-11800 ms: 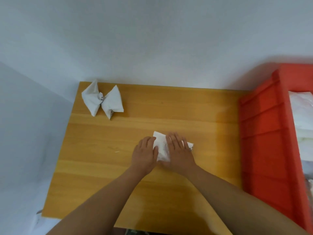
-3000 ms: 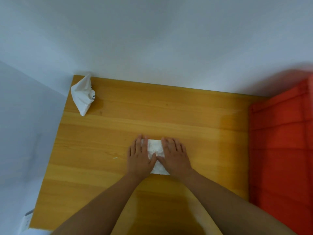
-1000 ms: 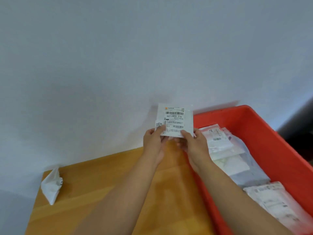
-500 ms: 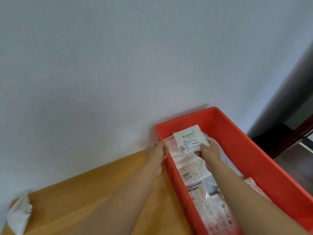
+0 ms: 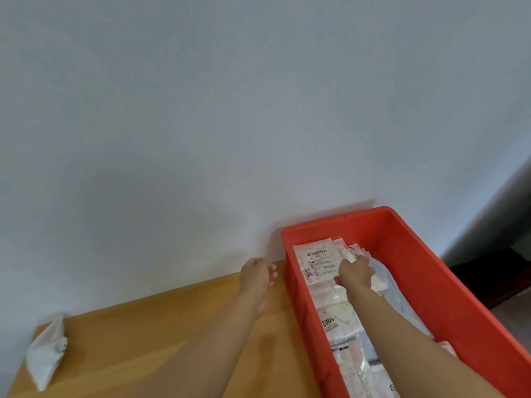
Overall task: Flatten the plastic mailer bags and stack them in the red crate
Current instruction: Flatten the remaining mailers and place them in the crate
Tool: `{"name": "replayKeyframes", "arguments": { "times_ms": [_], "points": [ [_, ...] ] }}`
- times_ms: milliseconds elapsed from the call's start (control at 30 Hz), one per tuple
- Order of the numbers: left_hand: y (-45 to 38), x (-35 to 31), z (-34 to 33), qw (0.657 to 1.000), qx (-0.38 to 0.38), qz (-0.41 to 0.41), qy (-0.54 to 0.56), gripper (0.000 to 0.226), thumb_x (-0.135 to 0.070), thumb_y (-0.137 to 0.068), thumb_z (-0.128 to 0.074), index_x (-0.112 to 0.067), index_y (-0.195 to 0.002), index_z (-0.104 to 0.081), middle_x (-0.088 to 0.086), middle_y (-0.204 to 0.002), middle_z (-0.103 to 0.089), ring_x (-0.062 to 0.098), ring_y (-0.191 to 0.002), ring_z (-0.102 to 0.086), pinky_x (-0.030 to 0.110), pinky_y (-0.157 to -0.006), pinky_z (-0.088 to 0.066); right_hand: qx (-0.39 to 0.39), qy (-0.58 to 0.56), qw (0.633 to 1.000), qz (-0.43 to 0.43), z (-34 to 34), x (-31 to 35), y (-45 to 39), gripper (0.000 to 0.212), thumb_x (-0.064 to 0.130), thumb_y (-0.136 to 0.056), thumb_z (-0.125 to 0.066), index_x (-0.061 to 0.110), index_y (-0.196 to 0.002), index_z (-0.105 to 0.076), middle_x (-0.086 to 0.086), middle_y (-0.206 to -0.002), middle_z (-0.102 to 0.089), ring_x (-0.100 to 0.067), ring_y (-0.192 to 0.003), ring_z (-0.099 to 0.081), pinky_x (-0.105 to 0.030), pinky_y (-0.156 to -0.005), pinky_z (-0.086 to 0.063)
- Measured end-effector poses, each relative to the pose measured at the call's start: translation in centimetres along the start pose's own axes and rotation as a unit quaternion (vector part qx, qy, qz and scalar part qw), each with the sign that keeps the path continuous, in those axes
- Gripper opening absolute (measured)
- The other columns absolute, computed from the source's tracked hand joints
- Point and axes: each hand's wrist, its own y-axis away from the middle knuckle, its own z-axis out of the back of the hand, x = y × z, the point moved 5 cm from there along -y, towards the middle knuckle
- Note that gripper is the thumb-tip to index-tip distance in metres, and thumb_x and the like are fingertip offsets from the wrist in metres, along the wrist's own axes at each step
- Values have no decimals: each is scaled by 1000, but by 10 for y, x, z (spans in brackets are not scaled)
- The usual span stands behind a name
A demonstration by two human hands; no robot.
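A flattened white mailer bag with a printed label lies on top of the stack at the far end of the red crate. My right hand is inside the crate at the bag's right edge, thumb on top and fingers curled round that edge. My left hand hovers over the table just left of the crate, fingers loosely curled and holding nothing. One crumpled white mailer bag lies at the table's far left corner.
The wooden table stands against a pale wall, and the crate sits along its right side. Several flat mailer bags fill the crate's floor under my right forearm. A dark gap and floor show to the right of the crate.
The labelled bag has gone down from above the crate onto the stack. My left hand let go of it and drew back to the left, over the table.
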Motion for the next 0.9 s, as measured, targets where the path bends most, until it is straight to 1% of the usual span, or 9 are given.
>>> {"name": "replayKeyframes", "arguments": {
  "times_ms": [100, 233, 300, 400, 467, 567, 667, 800, 900],
  "points": [
    [-8, 0, 14, 1000, -10, -8, 2, 8, -7, -94, -50, -11, -91, -57, 3, -77, -59, 13, -65, -57, 22, -53, -40, -32, 39, 995, 85, -1, 25, 22, 51, 9, -97, -47, 4, -145, -30, -22, -150, -22, -37, -102, -55, -39, -88, -47],
    [-18, 5, 46, 999, -32, -18, 3, 8, -10, -97, -50, -11, -95, -59, 3, -81, -58, 14, -67, -56, 29, -67, -45, -29, 65, 973, 220, -26, 68, 63, 49, 5, -96, -51, 2, -143, -36, -19, -148, -27, -34, -108, -52, -29, -83, -35],
    [-24, 8, 66, 999, -41, -18, 11, 9, -10, -97, -50, -10, -98, -59, 2, -82, -58, 15, -68, -58, 32, -73, -47, -6, 79, 958, 277, -51, 84, 87, 46, 6, -94, -52, 3, -139, -42, -14, -142, -34, -29, -104, -51, -28, -83, -34],
    [-40, 19, 117, 997, -74, -9, 31, 10, -13, -98, -50, -10, -101, -59, 3, -86, -59, 18, -75, -61, 34, -75, -49, 81, 109, 931, 338, -112, 92, 129, 35, 8, -95, -51, 5, -131, -50, -6, -128, -43, -15, -104, -46, -24, -87, -33],
    [-48, 26, 153, 994, -109, -11, 16, 13, -16, -98, -48, -10, -101, -59, 6, -90, -63, 21, -77, -59, 33, -71, -47, 142, 119, 918, 349, -152, 87, 155, 27, 6, -94, -53, 11, -120, -56, 2, -115, -50, -13, -100, -50, -23, -86, -35],
    [-60, 40, 227, 983, -173, -13, -64, 17, -22, -100, -47, -13, -107, -58, 10, -104, -65, 23, -77, -55, 31, -63, -41, 243, 146, 898, 336, -222, 60, 198, 18, 8, -95, -52, 23, -104, -58, 13, -99, -57, -13, -83, -56, -30, -80, -46],
    [-75, 57, 317, 955, -225, -32, -189, 28, -22, -100, -49, -10, -124, -56, 10, -123, -59, 27, -107, -56, 37, -87, -46, 340, 193, 867, 308, -297, 19, 244, 20, 11, -97, -51, 29, -91, -56, 12, -91, -58, -18, -79, -59, -40, -80, -53],
    [-93, 85, 424, 894, -286, -18, -345, 51, -23, -94, -53, -14, -142, -42, 13, -148, -36, 35, -134, -34, 45, -108, -31, 421, 247, 830, 270, -363, -37, 290, 20, 17, -99, -50, 33, -88, -54, 5, -94, -59, -21, -83, -60, -40, -81, -51],
    [-112, 92, 484, 861, -345, -32, -372, 70, -30, -90, -55, -25, -153, -25, 10, -161, -12, 34, -147, -12, 50, -116, -18, 455, 267, 812, 250, -390, -73, 309, 22, 16, -101, -48, 31, -87, -53, 2, -94, -59, -18, -78, -55, -39, -77, -49]
  ]
}}
